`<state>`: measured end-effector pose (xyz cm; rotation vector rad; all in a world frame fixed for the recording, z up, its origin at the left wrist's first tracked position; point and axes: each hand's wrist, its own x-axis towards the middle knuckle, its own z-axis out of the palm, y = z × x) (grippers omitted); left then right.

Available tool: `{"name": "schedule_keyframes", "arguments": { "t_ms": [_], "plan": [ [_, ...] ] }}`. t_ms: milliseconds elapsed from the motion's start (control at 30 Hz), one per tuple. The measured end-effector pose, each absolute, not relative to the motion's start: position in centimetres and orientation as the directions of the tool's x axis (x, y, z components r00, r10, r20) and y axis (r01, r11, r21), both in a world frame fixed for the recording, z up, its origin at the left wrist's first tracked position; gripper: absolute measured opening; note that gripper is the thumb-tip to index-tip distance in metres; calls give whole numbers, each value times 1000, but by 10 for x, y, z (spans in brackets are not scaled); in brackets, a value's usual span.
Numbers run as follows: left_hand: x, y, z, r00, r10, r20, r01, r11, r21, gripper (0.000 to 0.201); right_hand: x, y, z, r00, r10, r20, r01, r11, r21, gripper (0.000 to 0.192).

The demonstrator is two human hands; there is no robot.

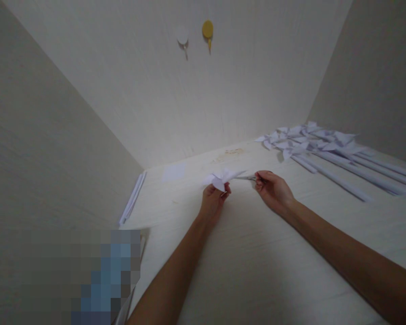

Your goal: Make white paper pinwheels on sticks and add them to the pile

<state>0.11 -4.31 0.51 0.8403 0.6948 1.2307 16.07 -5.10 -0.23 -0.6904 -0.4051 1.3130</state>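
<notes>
A white folded-paper pinwheel [219, 179] with pointed blades is pinched in the fingers of my left hand [212, 201], just above the tabletop. My right hand [274, 189] is closed around the handles of a small pair of scissors [245, 178]. The scissors point left, and their tips reach the pinwheel's right side. Whether the blades touch the paper or lie behind it, I cannot tell. At the right lie several more paper pinwheels [297, 149], heaped together among rolled paper sticks [338, 180].
White paper rolls [132, 198] lie along the table's left edge. A flat paper square [174, 171] rests near the back wall, beside a brownish worn patch [230, 155]. A white hook [182, 36] and a yellow hook [207, 30] hang on the wall. The lower left is pixelated.
</notes>
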Motion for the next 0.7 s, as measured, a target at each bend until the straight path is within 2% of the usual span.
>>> {"name": "schedule_keyframes", "arguments": {
  "t_ms": [167,267,400,467,567,633,700],
  "plan": [
    [2,-46,9,289,957,-6,-510,160,845,18,161,-50,-1,219,973,-79,-707,102,-700,9],
    [2,-47,9,350,937,11,-496,175,850,17,154,-55,0,202,978,-44,-633,97,-768,7],
    [3,-46,5,373,927,35,-455,150,878,16,140,-64,-2,51,999,13,-496,37,-868,9],
    [3,-46,3,350,935,53,-388,94,917,16,138,-64,-4,56,998,15,-457,39,-889,12],
    [2,-47,3,254,958,134,-157,-95,983,18,147,-59,-7,323,943,83,-373,208,-904,14],
    [1,-48,5,189,957,220,7,-226,974,19,157,-58,-5,430,875,220,-242,346,-906,15],
    [1,-51,9,146,950,277,66,-288,955,18,163,-62,-1,448,789,419,-44,488,-872,18]
  ]
}}
